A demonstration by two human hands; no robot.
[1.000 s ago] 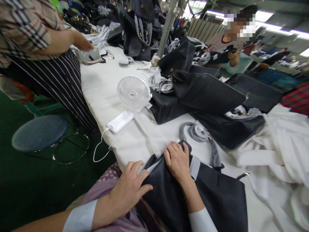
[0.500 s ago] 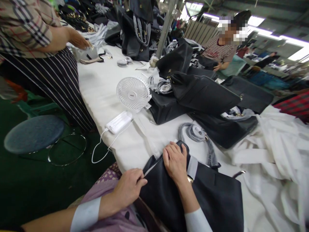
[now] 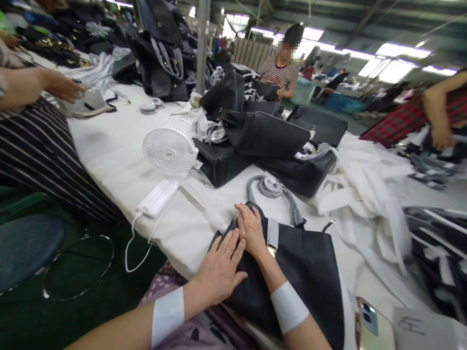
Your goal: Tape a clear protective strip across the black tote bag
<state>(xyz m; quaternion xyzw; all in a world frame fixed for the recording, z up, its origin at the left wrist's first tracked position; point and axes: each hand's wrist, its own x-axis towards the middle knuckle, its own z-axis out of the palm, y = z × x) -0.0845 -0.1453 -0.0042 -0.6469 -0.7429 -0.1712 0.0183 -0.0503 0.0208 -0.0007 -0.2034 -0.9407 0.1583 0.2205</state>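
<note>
A black handbag lies in front of me at the table's near edge, with a pale wrapped strap and gold-coloured clasp on it. My left hand rests flat on the bag's left part, fingers spread, gripping nothing. Beside it, touching or nearly touching its fingertips, my right hand lies over the bag's upper corner with fingers stretched out. The bag's underside is hidden. Just beyond the bag is a coiled strap in grey wrapping.
A white fan and a white power bank with a cable stand left. Black bags are piled behind. White wrapping strips and a phone lie right. Co-workers' hands show at left and right.
My left hand has let go of the bag's edge and moved right, onto the bag with fingers spread. My right hand's fingers have shifted on the corner. The view has turned right.
</note>
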